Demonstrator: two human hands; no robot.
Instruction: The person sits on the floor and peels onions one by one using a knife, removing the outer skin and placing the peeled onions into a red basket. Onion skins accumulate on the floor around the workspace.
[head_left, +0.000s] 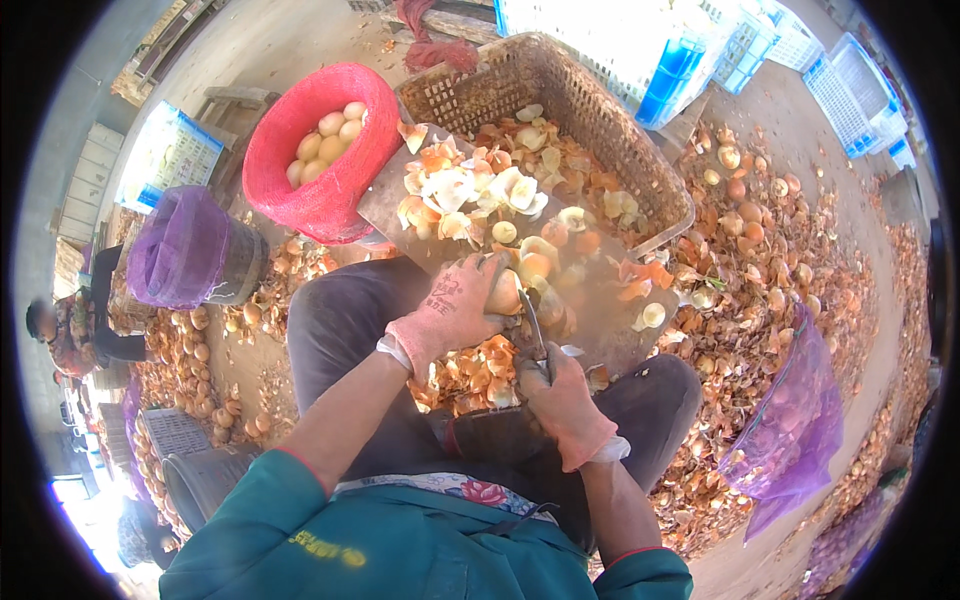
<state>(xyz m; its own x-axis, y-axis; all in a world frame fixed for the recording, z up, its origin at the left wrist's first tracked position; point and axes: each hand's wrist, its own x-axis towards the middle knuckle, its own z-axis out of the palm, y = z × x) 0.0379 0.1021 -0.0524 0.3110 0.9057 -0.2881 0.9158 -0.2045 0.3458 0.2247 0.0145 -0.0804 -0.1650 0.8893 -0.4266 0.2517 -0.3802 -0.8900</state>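
Note:
My left hand (455, 301), in a pink glove, grips an onion (504, 292) above the near edge of a board (405, 244). A knife (533, 322) is held in my gloved right hand (561, 401), its blade close against the onion's right side; whether it is cutting in cannot be told. Cut onion pieces and skins (465, 187) are heaped on the board's far part. Loose brown skins (480, 375) lie between my legs, below the hands.
A dirty plastic crate (637, 172) of skins stands beyond the board. Left of it, a red mesh bag (322, 199) holds peeled onions (330, 146). Purple netting (180, 247) covers a bucket. Skins and onions litter the floor (750, 315). Another person (82, 330) is at far left.

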